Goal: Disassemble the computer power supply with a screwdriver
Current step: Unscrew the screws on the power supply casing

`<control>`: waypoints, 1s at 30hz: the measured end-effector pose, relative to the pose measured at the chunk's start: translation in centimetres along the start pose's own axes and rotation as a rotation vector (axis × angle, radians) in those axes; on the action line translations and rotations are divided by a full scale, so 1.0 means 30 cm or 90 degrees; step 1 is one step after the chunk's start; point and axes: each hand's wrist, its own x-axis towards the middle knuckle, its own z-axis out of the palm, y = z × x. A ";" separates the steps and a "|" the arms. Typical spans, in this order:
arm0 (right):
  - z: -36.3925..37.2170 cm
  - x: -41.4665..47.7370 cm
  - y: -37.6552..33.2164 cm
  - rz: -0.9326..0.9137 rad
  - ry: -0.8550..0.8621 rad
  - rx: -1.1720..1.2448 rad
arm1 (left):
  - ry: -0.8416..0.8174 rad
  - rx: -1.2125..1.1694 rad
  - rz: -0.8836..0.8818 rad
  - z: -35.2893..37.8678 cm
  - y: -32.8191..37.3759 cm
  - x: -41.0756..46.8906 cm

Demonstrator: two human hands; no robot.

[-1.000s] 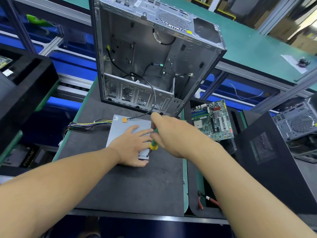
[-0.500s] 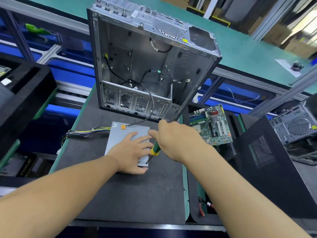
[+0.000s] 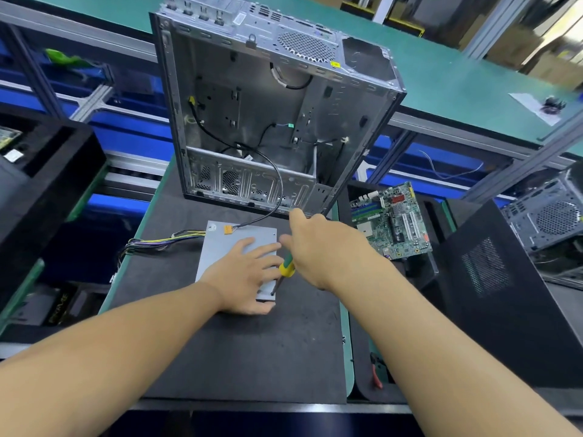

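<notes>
The open computer case (image 3: 239, 99) stands at the bench's (image 3: 239, 357) far edge, with only loose black cables (image 3: 277, 184) inside. Beside the bench's right edge, a black tray (image 3: 419, 269) holds a motherboard (image 3: 394, 222). The power supply (image 3: 227, 244) lies flat mid-bench, long axis running near to far, its wire bundle (image 3: 157, 244) trailing toward the left edge. The left hand (image 3: 243, 279) presses flat on it, fingers straight. The right hand (image 3: 325, 247) grips the screwdriver (image 3: 286, 268), whose tip slants down onto the supply's near right corner.
</notes>
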 end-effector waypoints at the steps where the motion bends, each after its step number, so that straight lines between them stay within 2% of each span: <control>1: 0.003 0.002 0.001 -0.009 -0.001 0.012 | 0.000 0.004 -0.003 0.001 0.000 0.001; 5: -0.015 0.007 0.014 -0.106 -0.099 0.112 | 0.060 0.009 0.017 -0.005 0.004 0.006; 8: -0.025 0.005 0.017 -0.129 -0.132 0.150 | 0.068 0.005 0.014 0.003 0.004 0.003; 12: -0.002 -0.001 0.003 -0.076 -0.045 0.075 | 0.091 0.008 0.024 -0.001 0.006 0.005; 14: 0.003 0.001 0.001 -0.058 0.001 0.004 | 0.070 0.014 0.030 0.005 0.002 0.004; 16: 0.005 0.005 0.000 -0.072 0.004 0.001 | 0.049 0.009 0.023 0.012 -0.002 0.002; 19: -0.004 0.011 0.004 -0.121 -0.042 0.035 | 0.043 -0.002 0.005 0.011 0.001 -0.003; 24: -0.037 -0.003 0.017 -0.155 -0.161 0.183 | 0.088 -0.032 0.006 -0.006 0.011 0.005; 26: -0.025 -0.006 0.010 -0.137 -0.145 0.172 | 0.079 -0.042 0.001 -0.011 0.013 0.006; 30: -0.009 0.011 0.006 -0.005 -0.058 0.092 | 0.000 0.000 -0.001 0.006 0.000 -0.001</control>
